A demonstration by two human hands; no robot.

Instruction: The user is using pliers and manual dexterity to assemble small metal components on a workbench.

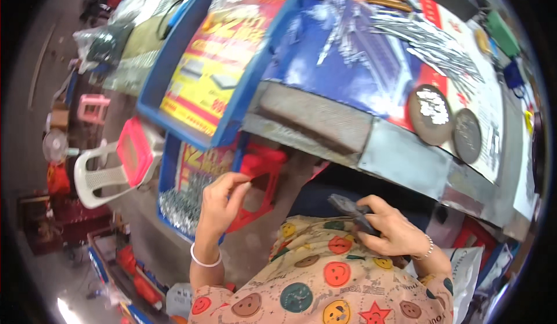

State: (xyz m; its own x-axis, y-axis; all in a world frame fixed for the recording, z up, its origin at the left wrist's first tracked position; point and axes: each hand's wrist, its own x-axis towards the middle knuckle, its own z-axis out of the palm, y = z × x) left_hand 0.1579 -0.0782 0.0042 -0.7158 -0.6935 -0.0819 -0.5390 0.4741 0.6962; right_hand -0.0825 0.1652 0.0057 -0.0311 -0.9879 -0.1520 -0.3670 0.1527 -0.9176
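My right hand [394, 228] is closed around a dark pair of pliers [346, 206], held over my lap just below the bench edge. The jaws of the pliers point up and to the left. My left hand [222, 202] is raised beside the lower blue bin [167, 167], thumb and index finger drawn together in a pinch. Whatever lies between those fingertips, if anything, is too small to make out. A heap of small silvery metal pieces [180, 211] fills the near end of that bin. The patterned apron [336, 274] covers my lap.
A larger blue tray [174, 128] lined with a printed sheet stands above the lower bin. The metal-edged bench [400, 155] bears thin metal strips [441, 48] and two round dark dishes, one with bright bits [432, 106]. A red stool [268, 193] and a pale chair [96, 176] stand left.
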